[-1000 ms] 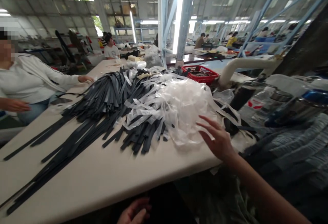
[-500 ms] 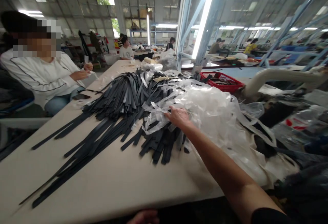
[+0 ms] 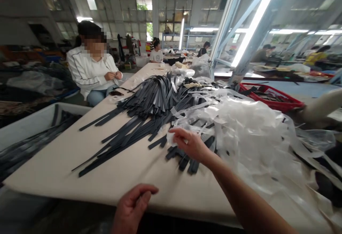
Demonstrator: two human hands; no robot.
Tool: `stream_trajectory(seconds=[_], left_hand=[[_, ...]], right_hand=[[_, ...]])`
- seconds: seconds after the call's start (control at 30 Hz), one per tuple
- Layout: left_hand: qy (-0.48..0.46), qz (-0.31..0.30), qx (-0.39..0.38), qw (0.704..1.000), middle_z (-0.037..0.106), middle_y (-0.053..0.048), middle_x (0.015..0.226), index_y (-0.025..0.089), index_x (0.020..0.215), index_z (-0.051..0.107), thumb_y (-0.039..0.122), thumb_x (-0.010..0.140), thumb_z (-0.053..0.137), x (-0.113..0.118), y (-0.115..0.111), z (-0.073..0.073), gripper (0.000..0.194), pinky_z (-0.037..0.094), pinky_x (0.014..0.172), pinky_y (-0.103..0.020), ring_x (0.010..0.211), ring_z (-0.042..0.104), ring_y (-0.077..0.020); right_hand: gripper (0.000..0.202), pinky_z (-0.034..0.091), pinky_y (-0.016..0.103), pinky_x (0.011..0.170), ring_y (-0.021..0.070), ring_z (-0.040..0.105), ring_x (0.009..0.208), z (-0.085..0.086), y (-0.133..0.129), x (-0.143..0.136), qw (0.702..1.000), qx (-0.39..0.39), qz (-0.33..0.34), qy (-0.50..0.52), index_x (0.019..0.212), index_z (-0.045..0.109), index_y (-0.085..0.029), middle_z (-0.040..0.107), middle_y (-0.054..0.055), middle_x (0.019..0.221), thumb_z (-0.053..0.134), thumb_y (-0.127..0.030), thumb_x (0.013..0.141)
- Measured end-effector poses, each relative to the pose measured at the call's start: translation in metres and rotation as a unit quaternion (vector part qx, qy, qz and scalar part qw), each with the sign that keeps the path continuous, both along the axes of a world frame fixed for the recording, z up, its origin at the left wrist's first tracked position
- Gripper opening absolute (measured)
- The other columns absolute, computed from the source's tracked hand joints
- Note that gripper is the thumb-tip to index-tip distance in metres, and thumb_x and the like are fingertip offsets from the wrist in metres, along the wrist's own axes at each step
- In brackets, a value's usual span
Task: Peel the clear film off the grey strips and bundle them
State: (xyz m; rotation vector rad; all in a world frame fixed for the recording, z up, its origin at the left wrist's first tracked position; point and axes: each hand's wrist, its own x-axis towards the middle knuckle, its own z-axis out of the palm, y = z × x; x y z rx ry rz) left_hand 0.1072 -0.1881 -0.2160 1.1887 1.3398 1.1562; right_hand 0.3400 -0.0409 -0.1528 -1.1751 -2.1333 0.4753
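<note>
My right hand (image 3: 188, 144) is over the front of the pile, its fingers closed on a translucent white plastic strip (image 3: 171, 139). Under and behind it lie dark grey flat strips (image 3: 184, 161), some covered by the large heap of white plastic strips (image 3: 248, 130). A thick bundle of dark strips (image 3: 152, 96) is fanned out farther back, with long ones (image 3: 107, 155) reaching left across the table. Close to the table's front edge, my left hand (image 3: 133, 205) is loosely curled, thumb and forefinger slightly apart, with nothing visible between them.
The pale tabletop (image 3: 53, 177) ends along the front and left. A red basket (image 3: 275, 98) stands behind the plastic heap, near a slanted blue metal post (image 3: 227, 23). On the left, a person in white (image 3: 93, 70) sits beside a white bin (image 3: 29, 127) of dark strips.
The view has swung left. My right hand has come off the plastic heap toward me with a strip at its fingertips. My left hand has risen into view above the table edge.
</note>
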Motion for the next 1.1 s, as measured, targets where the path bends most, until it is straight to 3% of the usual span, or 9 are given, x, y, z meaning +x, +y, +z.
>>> stream_trajectory(seconds=[0.1, 0.17, 0.23, 0.37, 0.57, 0.73, 0.87, 1.0, 1.1], left_hand=[[0.068, 0.037, 0.139, 0.987, 0.069, -0.01, 0.119, 0.021, 0.113, 0.071, 0.051, 0.086, 0.06, -0.006, 0.024, 0.031, 0.042, 0.041, 0.104, -0.037, 0.116, 0.058, -0.0283], [0.084, -0.005, 0.182, 0.98, 0.063, -0.012, 0.13, 0.019, 0.126, 0.064, 0.052, 0.088, 0.057, -0.007, 0.035, 0.045, 0.05, 0.036, 0.109, -0.04, 0.122, 0.054, -0.0301], [0.056, -0.09, 0.158, 0.982, 0.065, -0.013, 0.125, 0.017, 0.131, 0.06, 0.058, 0.088, 0.054, -0.006, 0.04, 0.052, 0.06, 0.041, 0.103, -0.041, 0.115, 0.058, -0.0308], [-0.043, -0.217, 0.027, 0.975, 0.071, -0.011, 0.099, 0.013, 0.125, 0.063, 0.061, 0.082, 0.061, -0.003, 0.04, 0.052, 0.065, 0.047, 0.081, -0.033, 0.089, 0.063, -0.0246], [-0.051, -0.175, -0.038, 0.982, 0.069, -0.003, 0.066, 0.013, 0.085, 0.074, 0.04, 0.073, 0.077, -0.02, 0.031, 0.052, 0.03, 0.043, 0.068, -0.027, 0.061, 0.058, -0.0138], [-0.034, -0.233, -0.079, 0.969, 0.069, -0.003, 0.066, 0.014, 0.09, 0.076, 0.028, 0.076, 0.073, -0.056, 0.027, 0.064, 0.02, 0.046, 0.067, -0.028, 0.06, 0.061, -0.0147], [0.011, -0.239, -0.084, 0.967, 0.071, -0.005, 0.068, 0.015, 0.091, 0.077, 0.029, 0.079, 0.069, -0.08, 0.024, 0.074, 0.02, 0.047, 0.066, -0.029, 0.063, 0.064, -0.0171], [0.054, -0.283, -0.1, 0.952, 0.073, -0.005, 0.072, 0.017, 0.099, 0.076, 0.029, 0.083, 0.065, -0.089, 0.021, 0.075, 0.023, 0.047, 0.069, -0.027, 0.067, 0.066, -0.0171], [0.11, -0.297, -0.1, 0.943, 0.071, -0.003, 0.065, 0.018, 0.085, 0.077, 0.032, 0.083, 0.065, -0.087, 0.022, 0.07, 0.018, 0.046, 0.065, -0.025, 0.062, 0.064, -0.0158]], right_hand=[[0.028, 0.047, 0.022, 0.07, 0.0133, 0.066, 0.075, 0.014, -0.036, -0.023, 0.981, 0.012, 0.192, -0.01, 0.103, 0.07, -0.02, 0.071, 0.001, 0.084, 0.049, -0.011, 0.087], [0.028, 0.047, 0.021, 0.07, 0.0129, 0.067, 0.075, 0.026, -0.052, -0.032, 0.958, -0.007, 0.282, -0.04, 0.1, 0.07, -0.02, 0.072, 0.002, 0.086, 0.049, -0.008, 0.086], [0.028, 0.045, 0.02, 0.067, 0.0128, 0.067, 0.071, 0.036, -0.061, -0.035, 0.944, -0.012, 0.323, -0.066, 0.098, 0.071, -0.021, 0.072, 0.001, 0.082, 0.05, -0.007, 0.086], [0.024, 0.043, 0.021, 0.063, 0.0124, 0.065, 0.066, 0.048, -0.059, -0.032, 0.941, 0.014, 0.324, -0.097, 0.094, 0.071, -0.021, 0.071, 0.001, 0.077, 0.052, -0.009, 0.088], [0.029, 0.048, 0.024, 0.07, 0.0142, 0.067, 0.075, 0.054, -0.038, -0.026, 0.945, 0.027, 0.305, -0.111, 0.104, 0.071, -0.023, 0.074, 0.0, 0.089, 0.045, -0.017, 0.092], [0.03, 0.05, 0.024, 0.061, 0.0126, 0.063, 0.059, 0.056, -0.021, -0.026, 0.962, 0.016, 0.256, -0.095, 0.099, 0.074, -0.022, 0.071, -0.001, 0.074, 0.046, -0.025, 0.088], [0.029, 0.051, 0.026, 0.059, 0.014, 0.065, 0.061, 0.052, -0.016, -0.027, 0.961, 0.023, 0.261, -0.086, 0.097, 0.074, -0.021, 0.072, 0.0, 0.076, 0.047, -0.028, 0.089], [0.028, 0.053, 0.027, 0.065, 0.0154, 0.069, 0.066, 0.046, -0.019, -0.03, 0.954, 0.023, 0.281, -0.104, 0.097, 0.073, -0.024, 0.074, 0.0, 0.08, 0.046, -0.026, 0.091], [0.026, 0.055, 0.031, 0.076, 0.0185, 0.071, 0.079, 0.043, -0.024, -0.034, 0.96, 0.027, 0.261, -0.099, 0.102, 0.072, -0.026, 0.075, 0.001, 0.089, 0.047, -0.025, 0.092]])
